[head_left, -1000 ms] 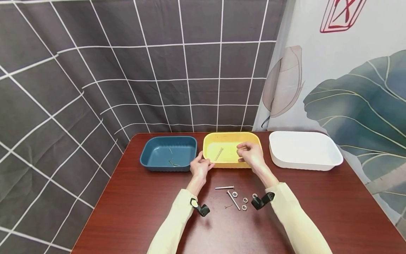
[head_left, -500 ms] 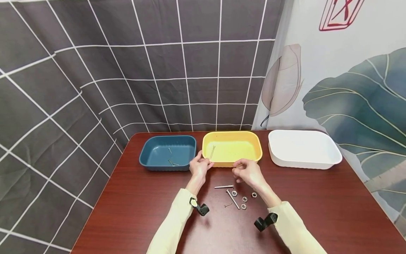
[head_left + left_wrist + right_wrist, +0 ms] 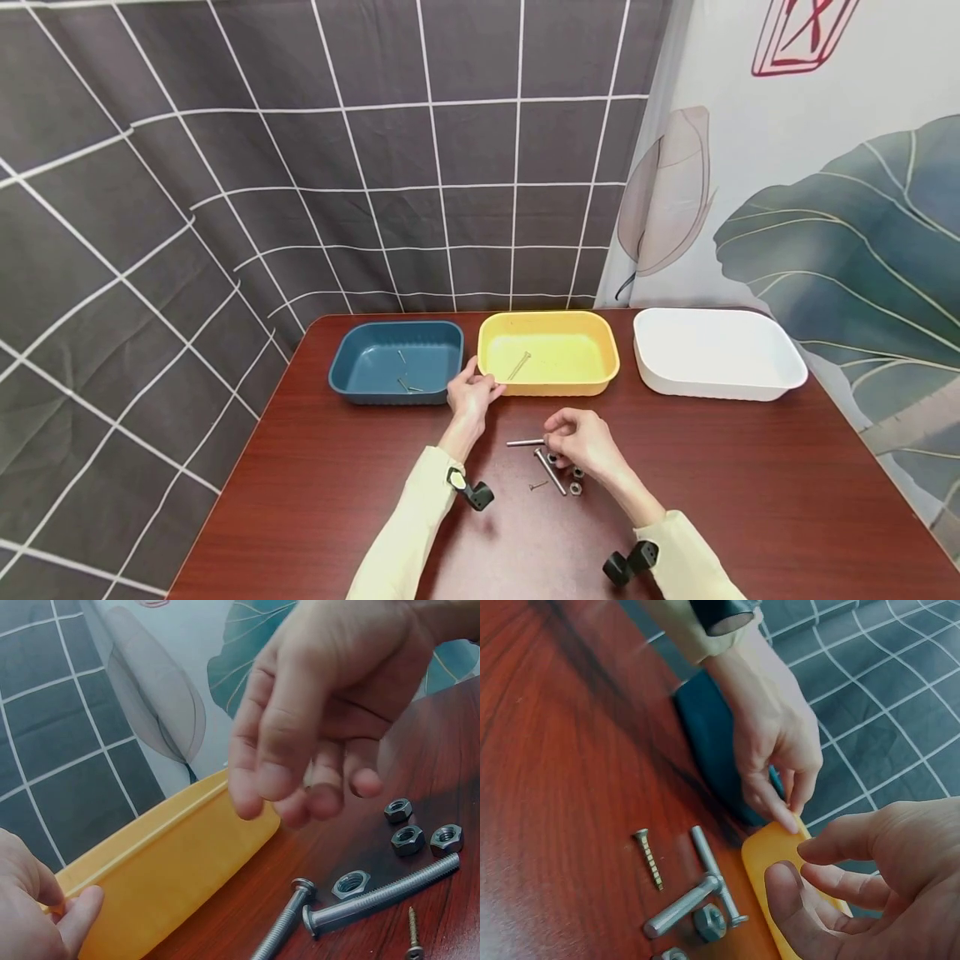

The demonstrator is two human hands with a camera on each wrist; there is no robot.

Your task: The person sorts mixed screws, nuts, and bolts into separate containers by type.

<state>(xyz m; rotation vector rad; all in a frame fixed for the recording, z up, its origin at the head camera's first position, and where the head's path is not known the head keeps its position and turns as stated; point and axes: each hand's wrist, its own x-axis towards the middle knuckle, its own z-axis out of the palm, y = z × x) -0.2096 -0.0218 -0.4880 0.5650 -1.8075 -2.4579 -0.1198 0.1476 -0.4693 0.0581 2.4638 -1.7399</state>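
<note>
My left hand (image 3: 471, 395) pinches the near left corner of the yellow bin (image 3: 555, 389), thumb outside its rim. A long, slim bolt-like piece (image 3: 519, 365) lies inside that bin. My right hand (image 3: 585, 442) hovers over the loose hardware in front of it, its fingers loosely bent, and nothing shows between thumb and fingertips in either wrist view. Below it on the table are two silver bolts (image 3: 382, 894), one (image 3: 681, 906) crossing the other in the right wrist view. Several hex nuts (image 3: 407, 840) and a small brass-coloured screw (image 3: 651, 859) lie beside them.
A blue bin (image 3: 397, 398) with several small screws (image 3: 408, 386) stands left of the yellow one, close to my left hand. To the right stands a white bin (image 3: 720, 388). A grey gridded curtain (image 3: 480, 217) hangs behind the wooden table (image 3: 315, 500).
My right hand has come out of the yellow bin, toward me and down over the bolts and nuts. The piece in that bin has shifted about. My left hand stays at the rim.
</note>
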